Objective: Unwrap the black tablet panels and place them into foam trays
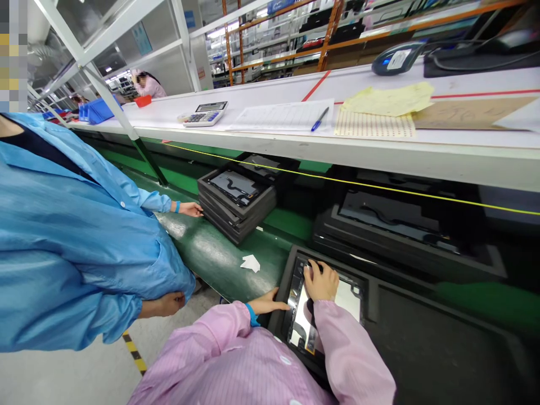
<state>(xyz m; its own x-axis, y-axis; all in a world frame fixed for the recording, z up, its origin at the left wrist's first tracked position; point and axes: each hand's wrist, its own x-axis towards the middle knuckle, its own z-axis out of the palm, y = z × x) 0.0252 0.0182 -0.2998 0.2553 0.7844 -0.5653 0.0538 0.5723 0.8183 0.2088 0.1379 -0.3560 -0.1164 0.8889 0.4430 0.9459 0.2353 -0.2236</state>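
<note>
Below me, a tablet-sized display panel (350, 299) lies in one pocket of a black foam tray (291, 260). Its bright reflective back carries a dark flex cable. My right hand (321, 281) reaches over the panel, fingers bent onto its upper left part; the fingertips are partly hidden. At the tray's left side, my left hand (269, 302) grips the rim, its thumb lying over the edge towards the panel and its other fingers partly out of sight. A blue band circles my left wrist.
Left of me stands a person in a blue coat (76, 225), one hand (189, 209) at a stack of foam trays (238, 211). More trays with panels (396, 216) sit under the white shelf (295, 140). Scrap paper (250, 263) lies on the green bench (223, 264). A calculator (205, 115) and scanner (396, 59) rest above.
</note>
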